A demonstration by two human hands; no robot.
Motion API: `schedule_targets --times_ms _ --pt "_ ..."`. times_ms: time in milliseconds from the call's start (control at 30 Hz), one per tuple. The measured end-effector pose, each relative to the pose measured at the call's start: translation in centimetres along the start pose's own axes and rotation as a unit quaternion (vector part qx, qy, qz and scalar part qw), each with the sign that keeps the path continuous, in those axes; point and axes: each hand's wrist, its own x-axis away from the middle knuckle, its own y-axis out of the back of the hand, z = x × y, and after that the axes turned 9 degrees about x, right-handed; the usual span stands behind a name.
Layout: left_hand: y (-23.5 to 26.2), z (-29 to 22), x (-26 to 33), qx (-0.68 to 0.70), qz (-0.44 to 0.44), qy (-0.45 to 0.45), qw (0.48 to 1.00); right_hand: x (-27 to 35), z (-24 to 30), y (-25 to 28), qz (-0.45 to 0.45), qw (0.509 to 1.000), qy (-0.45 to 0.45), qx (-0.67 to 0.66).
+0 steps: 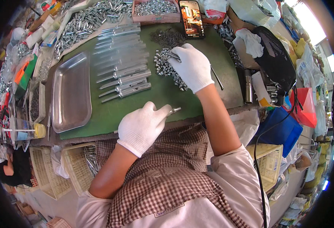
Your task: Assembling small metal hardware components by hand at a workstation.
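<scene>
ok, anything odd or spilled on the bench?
Only the lit smartphone at the far edge of the green surface: odd beside a box of metal parts. The small silver fittings by the right hand look heaped, not spilled.

Left hand (pixel 143 126) grips a metal tube (pixel 174 110); forward-right of that grip, the right hand (pixel 191 67) apparently holds a slim rod (pixel 216 77) near fittings (pixel 164 65).
</scene>
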Motion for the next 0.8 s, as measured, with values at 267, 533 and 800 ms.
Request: schedule_targets --times_ms 267,533,800 --pt "0.3 -0.2 -0.3 -0.005 0.017 0.006 1.0 0.2 -0.3 -0.5 0.052 0.997 0.001 0.061" --pt "0.7 -0.2 -0.4 0.0 0.024 -0.004 1.0 4.1 0.0 3.8 0.087 0.982 -0.043 -0.163" --pt "-0.6 0.4 -1.2 0.03 -0.043 -0.081 0.995 8.0 1.6 5.3 0.153 0.951 -0.072 -0.258"
